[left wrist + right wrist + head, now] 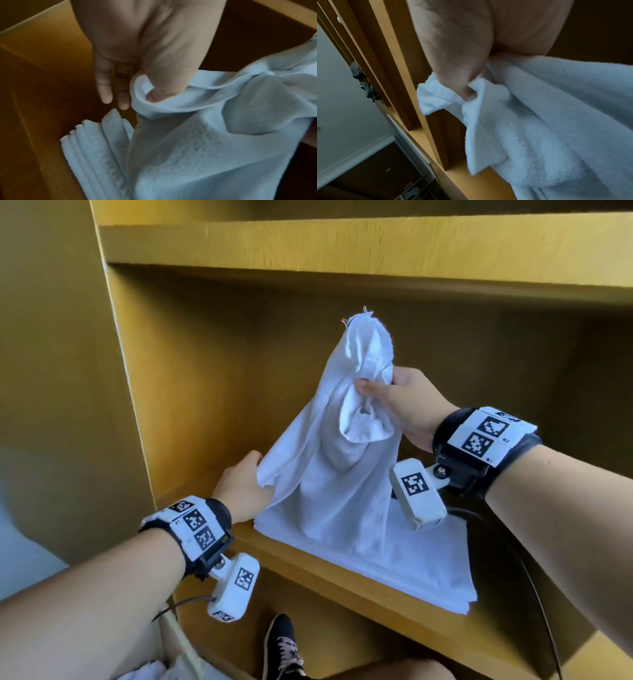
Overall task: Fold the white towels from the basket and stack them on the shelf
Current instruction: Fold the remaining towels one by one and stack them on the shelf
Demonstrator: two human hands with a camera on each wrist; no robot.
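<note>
Your left hand [239, 487], low at the shelf's left side, pinches a lower edge of the white towel [329, 460]; in the left wrist view the thumb [164, 75] is tucked into a fold while two fingers [106, 86] hang straight. Centre: the towel hangs unfolded, draped down onto the stack of folded towels [421, 563], which lies on the yellow wooden shelf [329, 580]. Right: your right hand [404, 409], raised higher, grips the towel's bunched upper part, one corner poking up above it.
</note>
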